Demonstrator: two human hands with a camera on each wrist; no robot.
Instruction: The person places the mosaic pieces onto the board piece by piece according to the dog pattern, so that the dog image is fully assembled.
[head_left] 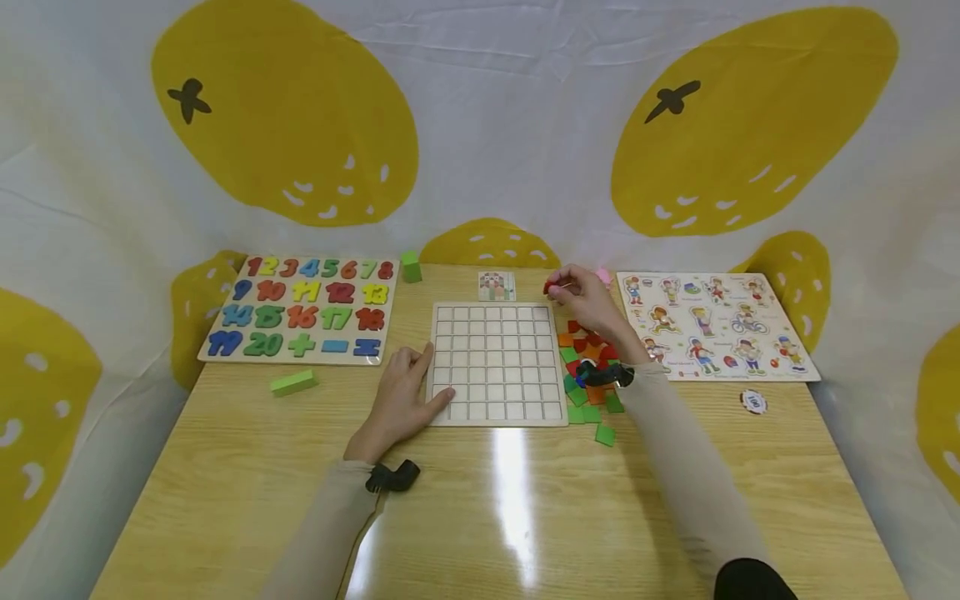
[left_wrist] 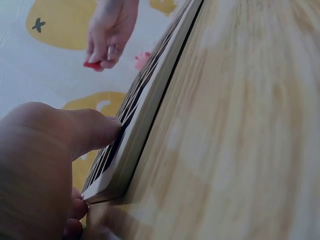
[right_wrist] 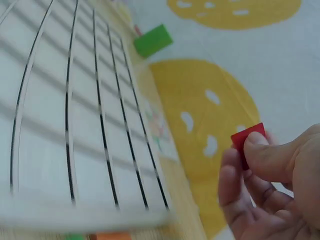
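Observation:
My right hand [head_left: 585, 302] pinches a red square tile [right_wrist: 248, 137] between thumb and fingers, above the back right corner of a wooden grid board [head_left: 497, 421]. The board's cells are bare. My left hand [head_left: 401, 396] holds the board at its left side, thumb [left_wrist: 97, 131] over the top and the other fingers at the outer edge. A small picture card [head_left: 497, 286] lies just behind the board. Right of the board, partly under my right forearm, is a loose pile of red, orange and green tiles [head_left: 592, 414].
A number puzzle board [head_left: 300, 360] lies on the left, with green blocks [head_left: 411, 267] near it. At the right are a sports-figure puzzle board [head_left: 716, 329] and a round chip [head_left: 753, 402]. A patterned cloth [head_left: 517, 125] hangs behind the table.

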